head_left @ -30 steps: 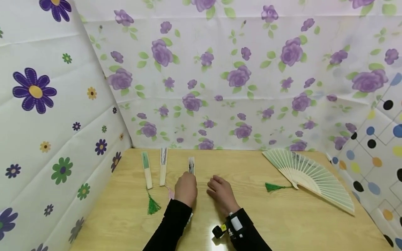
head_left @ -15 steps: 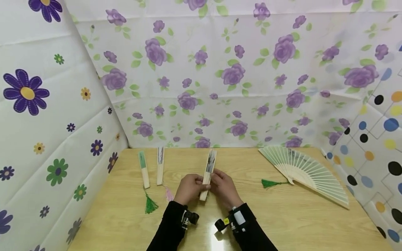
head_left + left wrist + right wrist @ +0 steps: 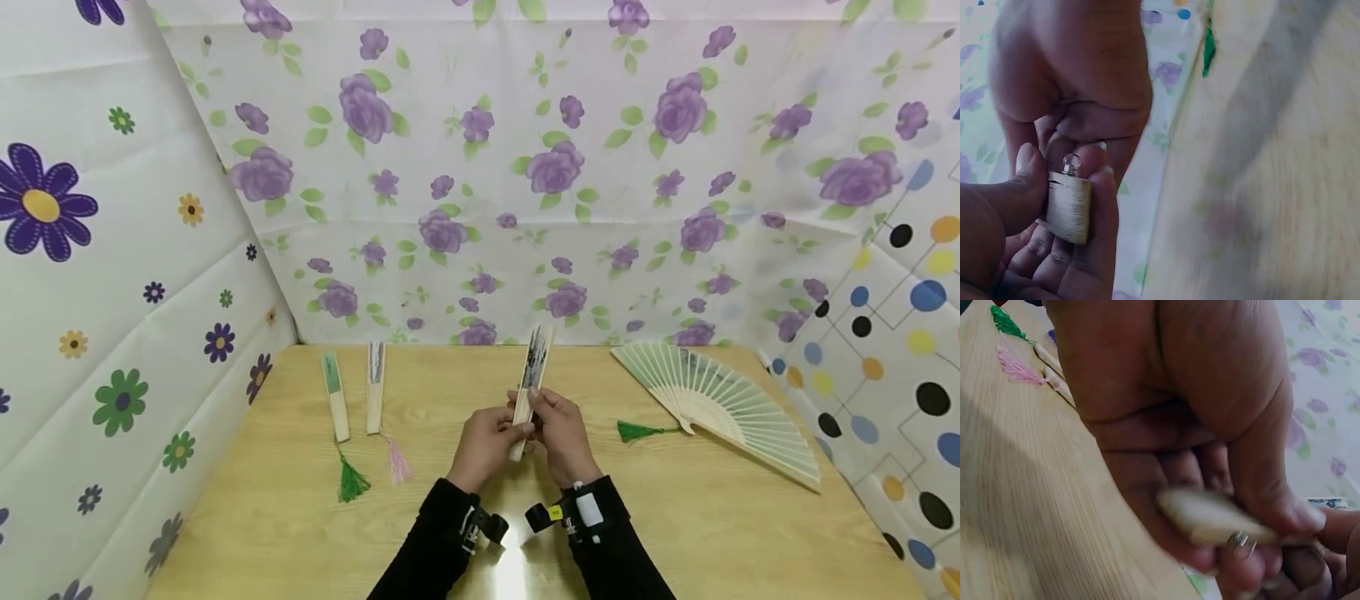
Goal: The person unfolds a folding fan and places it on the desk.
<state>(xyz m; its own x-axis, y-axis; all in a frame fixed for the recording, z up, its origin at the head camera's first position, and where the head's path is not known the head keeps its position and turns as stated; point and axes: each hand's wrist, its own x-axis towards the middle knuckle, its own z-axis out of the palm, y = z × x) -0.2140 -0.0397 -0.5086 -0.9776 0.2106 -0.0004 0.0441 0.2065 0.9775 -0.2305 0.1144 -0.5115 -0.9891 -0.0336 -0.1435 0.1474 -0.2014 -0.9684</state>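
Both hands hold a folded hand fan (image 3: 531, 387) above the middle of the table, its dark-patterned end tilted up and away. My left hand (image 3: 483, 446) grips the pale lower part, thumb on the near side. My right hand (image 3: 566, 433) pinches it higher up, from the right. In the left wrist view the bare wooden butt (image 3: 1067, 209) of the fan shows a small metal ring (image 3: 1072, 162). The right wrist view has the fan's ribs (image 3: 1210, 515) blurred between the fingers.
Two closed fans lie at the left: a green one (image 3: 334, 396) with a green tassel (image 3: 351, 481) and a grey-patterned one (image 3: 376, 390) with a pink tassel (image 3: 399, 461). A spread pale-green fan (image 3: 731, 417) lies at the right, its green tassel (image 3: 637, 431) pointing left. Floral cloth (image 3: 450, 167) stands behind the table.
The left hand has brought the fan up from the table and rightward. The right hand, earlier apart from it, now grips it too, and its far end has risen further.
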